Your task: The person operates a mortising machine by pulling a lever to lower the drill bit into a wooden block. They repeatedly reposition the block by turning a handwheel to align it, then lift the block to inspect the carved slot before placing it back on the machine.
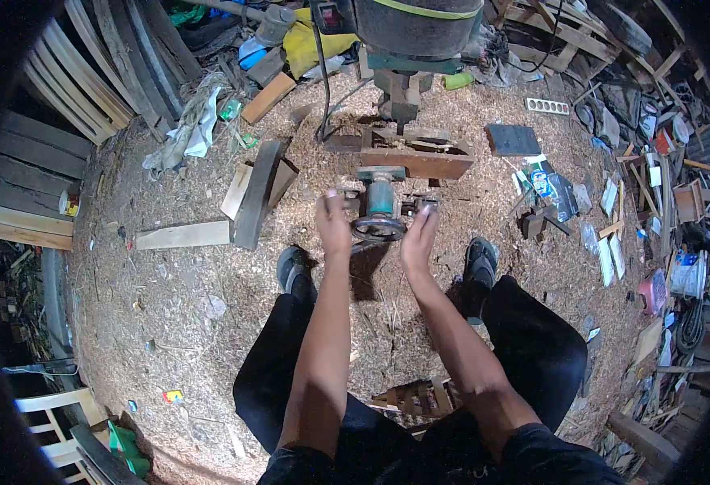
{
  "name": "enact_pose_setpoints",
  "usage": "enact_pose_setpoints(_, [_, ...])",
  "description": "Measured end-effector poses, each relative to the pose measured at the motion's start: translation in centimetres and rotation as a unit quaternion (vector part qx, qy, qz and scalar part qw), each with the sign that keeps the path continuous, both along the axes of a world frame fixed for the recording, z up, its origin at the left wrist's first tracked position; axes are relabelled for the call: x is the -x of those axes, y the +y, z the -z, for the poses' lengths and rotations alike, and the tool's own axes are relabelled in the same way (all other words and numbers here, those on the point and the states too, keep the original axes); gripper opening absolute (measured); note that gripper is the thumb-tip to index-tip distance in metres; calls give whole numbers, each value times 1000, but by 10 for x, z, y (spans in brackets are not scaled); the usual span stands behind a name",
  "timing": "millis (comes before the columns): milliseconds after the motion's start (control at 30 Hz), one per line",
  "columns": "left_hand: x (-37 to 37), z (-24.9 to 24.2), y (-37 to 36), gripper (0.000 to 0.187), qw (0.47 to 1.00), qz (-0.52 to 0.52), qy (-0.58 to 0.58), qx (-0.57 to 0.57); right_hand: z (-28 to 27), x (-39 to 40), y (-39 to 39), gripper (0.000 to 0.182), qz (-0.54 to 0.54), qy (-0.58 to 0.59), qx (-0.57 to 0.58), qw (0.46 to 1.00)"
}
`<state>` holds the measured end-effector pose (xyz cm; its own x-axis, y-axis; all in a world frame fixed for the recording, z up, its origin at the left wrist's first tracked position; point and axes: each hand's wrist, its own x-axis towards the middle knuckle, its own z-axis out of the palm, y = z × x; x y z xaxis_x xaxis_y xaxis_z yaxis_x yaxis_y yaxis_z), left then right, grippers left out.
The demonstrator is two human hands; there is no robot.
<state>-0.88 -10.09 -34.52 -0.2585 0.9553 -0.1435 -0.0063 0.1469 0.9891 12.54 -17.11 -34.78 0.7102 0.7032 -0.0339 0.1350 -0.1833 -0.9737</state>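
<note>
My left hand (334, 225) is at the left side of a green metal machine vise (381, 194), closed beside a dark metal fitting (352, 200). On the opposite side my right hand (417, 241) is closed too, next to a similar fitting. What either hand grips is hidden. Between them sits a dark handwheel (378, 229) on the near end of the vise. Beyond it, a reddish-brown wood block (416, 164) lies crosswise, with chips on top. The drill head (399, 95) points down above this block, under a large dark motor housing (420, 31).
Wood chips cover the floor (201, 323). Left of the machine lie loose boards (259, 194) and a pale plank (183, 235). A dark block (512, 140) and packaging (551, 187) lie to the right. Curved slats (88, 77) lean at back left. A power cord (323, 73) hangs beside the motor.
</note>
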Motion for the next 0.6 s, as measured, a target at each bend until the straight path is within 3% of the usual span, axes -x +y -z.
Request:
enact_pose_setpoints(67, [-20, -20, -8, 42, 984, 145, 99, -37, -10, 23, -10, 59, -36, 39, -4, 999])
enact_pose_setpoints(133, [-11, 14, 0, 39, 948, 80, 261, -164, -15, 44, -12, 63, -47, 6, -57, 997])
enact_pose_setpoints(167, [0, 9, -3, 38, 912, 52, 390, -116, -57, 46, -12, 63, -26, 117, -68, 990])
enact_pose_setpoints(233, [25, -7, -15, 36, 783, -6, 622, -15, -115, 55, -10, 61, -117, 202, -218, 948])
enact_pose_setpoints(267, [30, -7, -11, 36, 829, -18, 558, -13, -132, 55, -5, 59, -164, 239, -293, 911])
enact_pose_setpoints(333, [33, -12, -4, 36, 906, -35, 421, -5, -150, 49, 2, 60, -151, 150, -276, 937])
enact_pose_setpoints(367, [29, -17, 1, 40, 942, -9, 324, -92, -153, 48, 1, 60, -142, 107, -263, 948])
enact_pose_setpoints(467, [-17, -69, -1, 41, 991, 73, 107, -19, -98, 36, 3, 59, -22, 87, -128, 988])
enact_pose_setpoints(533, [-40, -56, -5, 41, 986, 106, 127, -17, -36, 15, -8, 58, -39, 153, -39, 987])
enact_pose_setpoints(567, [-43, -55, -10, 44, 955, 109, 277, -9, -15, 11, -13, 57, -48, 186, 7, 981])
enact_pose_setpoints(600, [-35, -27, -4, 44, 968, 87, 232, -45, -8, 19, -13, 58, -38, 146, 0, 989])
